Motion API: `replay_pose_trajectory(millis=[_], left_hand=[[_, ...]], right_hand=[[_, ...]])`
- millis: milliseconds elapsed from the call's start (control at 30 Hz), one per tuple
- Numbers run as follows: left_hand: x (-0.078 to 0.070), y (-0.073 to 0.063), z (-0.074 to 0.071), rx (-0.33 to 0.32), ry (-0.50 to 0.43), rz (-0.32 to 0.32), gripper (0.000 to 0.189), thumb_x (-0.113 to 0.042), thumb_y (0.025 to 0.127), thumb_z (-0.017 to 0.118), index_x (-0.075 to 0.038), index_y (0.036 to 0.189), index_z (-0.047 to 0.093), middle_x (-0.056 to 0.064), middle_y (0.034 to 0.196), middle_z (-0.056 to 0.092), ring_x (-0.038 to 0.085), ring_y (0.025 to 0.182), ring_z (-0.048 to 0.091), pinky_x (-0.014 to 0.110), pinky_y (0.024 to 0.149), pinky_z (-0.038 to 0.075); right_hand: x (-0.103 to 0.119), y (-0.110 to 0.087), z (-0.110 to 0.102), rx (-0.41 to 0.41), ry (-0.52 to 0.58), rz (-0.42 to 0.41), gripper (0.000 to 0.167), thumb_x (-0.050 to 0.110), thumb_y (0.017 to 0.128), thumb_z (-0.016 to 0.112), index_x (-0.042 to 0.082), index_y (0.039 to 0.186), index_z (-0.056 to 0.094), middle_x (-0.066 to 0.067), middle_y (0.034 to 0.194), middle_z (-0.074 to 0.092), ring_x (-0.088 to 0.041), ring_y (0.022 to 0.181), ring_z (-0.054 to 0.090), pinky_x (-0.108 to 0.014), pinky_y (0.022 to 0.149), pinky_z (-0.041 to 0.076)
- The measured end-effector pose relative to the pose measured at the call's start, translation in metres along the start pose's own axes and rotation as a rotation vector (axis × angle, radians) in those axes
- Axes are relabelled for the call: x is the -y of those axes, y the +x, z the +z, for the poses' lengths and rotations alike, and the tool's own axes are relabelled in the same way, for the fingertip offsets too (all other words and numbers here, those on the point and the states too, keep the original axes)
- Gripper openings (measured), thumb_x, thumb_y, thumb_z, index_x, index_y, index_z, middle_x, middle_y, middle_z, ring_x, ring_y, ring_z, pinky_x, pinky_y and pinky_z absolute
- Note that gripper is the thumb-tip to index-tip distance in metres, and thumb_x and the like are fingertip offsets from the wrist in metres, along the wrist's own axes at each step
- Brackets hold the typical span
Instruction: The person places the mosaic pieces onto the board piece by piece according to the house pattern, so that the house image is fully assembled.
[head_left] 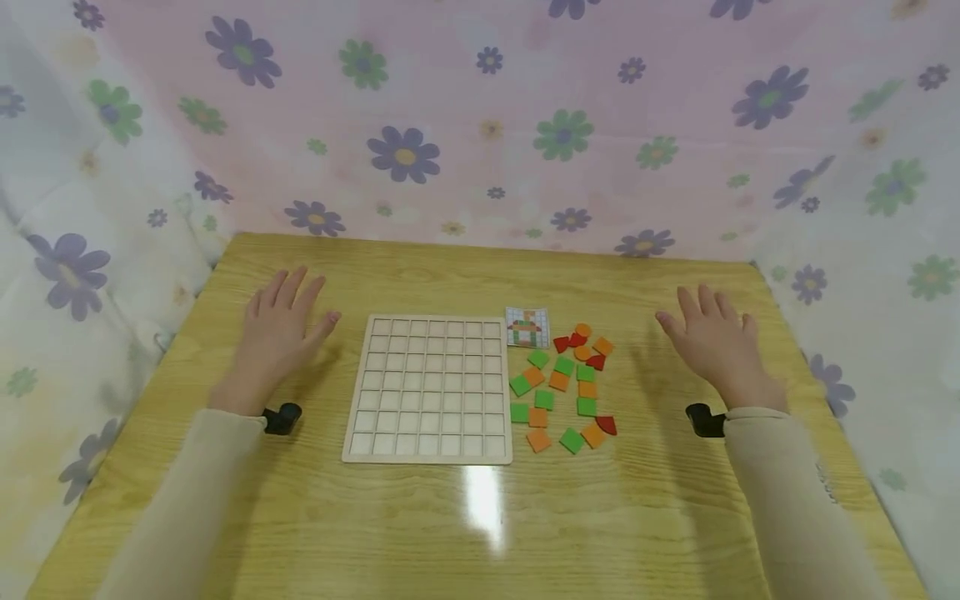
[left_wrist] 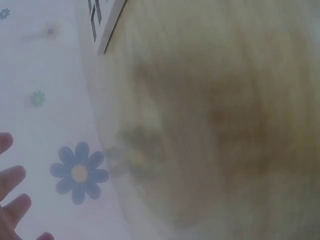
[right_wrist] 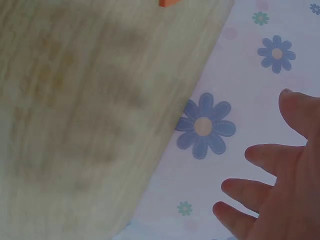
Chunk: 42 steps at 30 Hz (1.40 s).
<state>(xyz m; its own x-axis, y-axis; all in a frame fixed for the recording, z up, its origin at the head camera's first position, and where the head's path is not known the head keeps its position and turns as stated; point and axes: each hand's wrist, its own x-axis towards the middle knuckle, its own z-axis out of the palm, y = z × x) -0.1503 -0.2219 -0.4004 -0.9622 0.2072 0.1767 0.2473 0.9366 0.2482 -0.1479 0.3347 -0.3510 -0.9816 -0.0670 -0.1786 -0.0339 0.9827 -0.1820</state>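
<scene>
To the left of a pale wooden grid board (head_left: 432,462), my left hand (head_left: 281,333) hovers over the table with fingers spread and nothing held. My right hand (head_left: 712,343) is likewise spread and holds nothing, off to the right of the loose pieces. Between board and right hand lie several flat pieces: green squares such as this green square (head_left: 572,441), orange squares like this orange square (head_left: 538,440), orange circles (head_left: 582,331) and red quarter-round pieces (head_left: 606,426). At the board's upper right corner lies a small pattern card (head_left: 527,327).
The wood-grain table (head_left: 360,533) carries everything. A flowered cloth (head_left: 480,108) rises behind it and along both sides. Each wrist bears a black camera, one by the left sleeve (head_left: 198,467) and one by the right sleeve (head_left: 780,467).
</scene>
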Motion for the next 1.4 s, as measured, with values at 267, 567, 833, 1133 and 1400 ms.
replay_pose_trajectory(millis=[267, 567, 833, 1133, 1400], left_hand=[[-0.009, -0.024, 0.032, 0.063, -0.383, -0.072, 0.059, -0.045, 0.093, 0.038, -0.008, 0.139, 0.032, 0.016, 0.129, 0.043, 0.035, 0.115, 0.039, 0.051, 0.094, 0.03], [-0.021, -0.027, 0.042, 0.238, -0.582, -0.228, 0.058, -0.049, 0.092, 0.037, -0.02, 0.141, 0.028, 0.008, 0.112, 0.053, 0.022, 0.089, 0.055, 0.042, 0.078, 0.042], [-0.028, -0.025, 0.046, 0.319, -0.699, -0.323, 0.057, -0.048, 0.091, 0.041, -0.014, 0.137, 0.037, 0.008, 0.1, 0.056, 0.02, 0.076, 0.055, 0.031, 0.066, 0.046], [-0.032, -0.025, 0.049, 0.371, -0.704, -0.362, 0.055, -0.042, 0.09, 0.049, -0.015, 0.136, 0.038, 0.007, 0.069, 0.057, 0.019, 0.056, 0.052, 0.031, 0.053, 0.046], [-0.028, -0.017, 0.048, 0.409, -0.626, -0.301, 0.061, -0.034, 0.088, 0.056, -0.019, 0.14, 0.03, 0.004, 0.059, 0.056, 0.018, 0.05, 0.051, 0.029, 0.05, 0.043]], right_hand=[[0.006, 0.002, 0.042, -0.038, 0.096, -0.035, 0.067, 0.052, 0.092, 0.03, -0.001, 0.133, 0.038, -0.026, 0.122, 0.047, -0.044, 0.103, 0.046, -0.058, 0.079, 0.038], [0.051, 0.013, 0.086, -0.045, 0.258, -0.126, 0.043, 0.034, 0.091, 0.051, 0.006, 0.124, 0.051, -0.01, 0.095, 0.057, -0.025, 0.08, 0.053, -0.041, 0.07, 0.044], [0.076, 0.015, 0.099, 0.061, 0.299, -0.154, 0.039, 0.03, 0.085, 0.061, 0.007, 0.117, 0.058, -0.007, 0.093, 0.057, -0.023, 0.081, 0.05, -0.04, 0.073, 0.043], [0.086, 0.013, 0.096, 0.121, 0.371, -0.067, 0.031, 0.023, 0.085, 0.063, 0.008, 0.111, 0.059, -0.009, 0.099, 0.057, -0.025, 0.088, 0.051, -0.042, 0.079, 0.042], [0.088, 0.013, 0.092, 0.138, 0.459, -0.044, 0.025, 0.022, 0.085, 0.062, 0.008, 0.105, 0.055, -0.009, 0.102, 0.055, -0.025, 0.091, 0.049, -0.04, 0.08, 0.041]])
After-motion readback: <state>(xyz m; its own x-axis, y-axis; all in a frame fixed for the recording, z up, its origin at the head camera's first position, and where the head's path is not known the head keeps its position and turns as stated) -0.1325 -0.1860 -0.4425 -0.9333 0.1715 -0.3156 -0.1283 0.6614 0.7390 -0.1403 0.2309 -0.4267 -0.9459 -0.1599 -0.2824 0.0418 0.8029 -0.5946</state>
